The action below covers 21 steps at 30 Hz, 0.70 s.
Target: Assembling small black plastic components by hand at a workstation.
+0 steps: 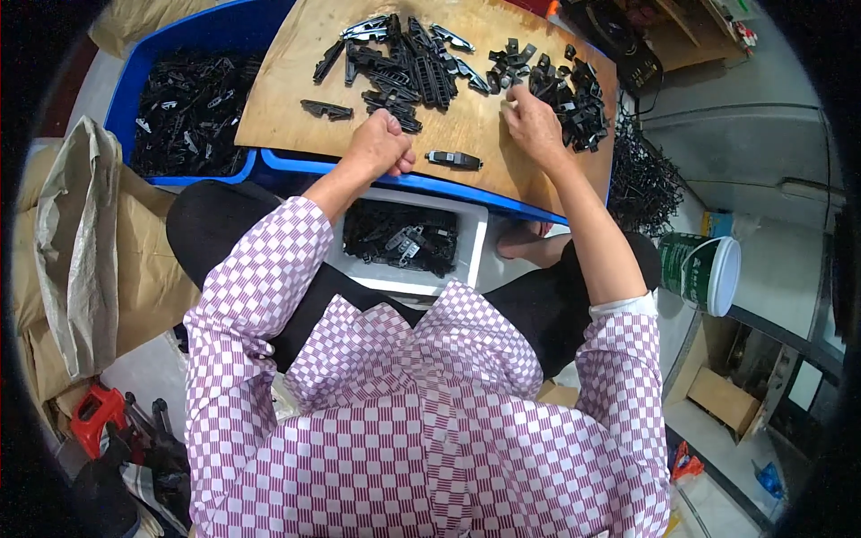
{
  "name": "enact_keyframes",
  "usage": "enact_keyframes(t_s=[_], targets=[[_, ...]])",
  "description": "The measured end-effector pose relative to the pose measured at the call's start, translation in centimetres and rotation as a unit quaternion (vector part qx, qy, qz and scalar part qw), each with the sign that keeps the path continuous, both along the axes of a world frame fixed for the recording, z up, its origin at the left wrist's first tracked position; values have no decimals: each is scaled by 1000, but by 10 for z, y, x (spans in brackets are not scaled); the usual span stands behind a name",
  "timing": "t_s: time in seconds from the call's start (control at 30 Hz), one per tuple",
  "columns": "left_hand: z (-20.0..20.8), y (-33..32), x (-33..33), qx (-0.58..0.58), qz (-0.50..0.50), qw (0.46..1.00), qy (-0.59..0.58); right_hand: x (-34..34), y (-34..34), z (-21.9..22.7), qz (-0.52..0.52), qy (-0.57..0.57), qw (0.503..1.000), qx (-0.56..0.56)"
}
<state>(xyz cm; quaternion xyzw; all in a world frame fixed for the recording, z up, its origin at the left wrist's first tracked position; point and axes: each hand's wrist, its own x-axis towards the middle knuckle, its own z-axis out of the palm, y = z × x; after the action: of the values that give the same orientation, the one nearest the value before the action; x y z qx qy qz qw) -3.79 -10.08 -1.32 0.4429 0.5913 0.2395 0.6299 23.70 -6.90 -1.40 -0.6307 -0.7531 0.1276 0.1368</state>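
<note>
My left hand [384, 148] is closed, its fingers curled over the near part of the wooden board [287, 99]; whatever it may hold is hidden. Beyond it lies a heap of long black plastic parts [430, 76], some with silvery strips. One long black part [327, 109] rests apart to its left. Between my hands, close to the board's near edge, sits a single black part [454, 160] with a pale end. My right hand [535, 125] has its fingertips pinched together at the left side of a pile of small black clips [583, 103]; I cannot make out what is between them.
A blue bin [193, 117] full of black parts stands left of the board. Under its near edge, a white foam box [471, 242] holds more parts. Black pieces are heaped on the right [644, 179], near a green bucket [695, 269]. A woven sack [81, 242] stands at left.
</note>
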Motion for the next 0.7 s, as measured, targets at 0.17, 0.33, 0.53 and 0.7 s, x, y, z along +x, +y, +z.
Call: enact_keyframes(t_s=[0.17, 0.33, 0.53, 0.7], targets=[[6, 0, -12, 332, -127, 897, 264, 4, 1, -2, -84, 25, 995, 40], [14, 0, -20, 467, -127, 812, 325, -6, 26, 4, -68, -82, 994, 26], [5, 5, -12, 477, -204, 783, 342, 0, 20, -4, -26, -163, 986, 27], [7, 4, 13, 479, -244, 786, 305, 9, -19, -8, 56, 56, 995, -55]])
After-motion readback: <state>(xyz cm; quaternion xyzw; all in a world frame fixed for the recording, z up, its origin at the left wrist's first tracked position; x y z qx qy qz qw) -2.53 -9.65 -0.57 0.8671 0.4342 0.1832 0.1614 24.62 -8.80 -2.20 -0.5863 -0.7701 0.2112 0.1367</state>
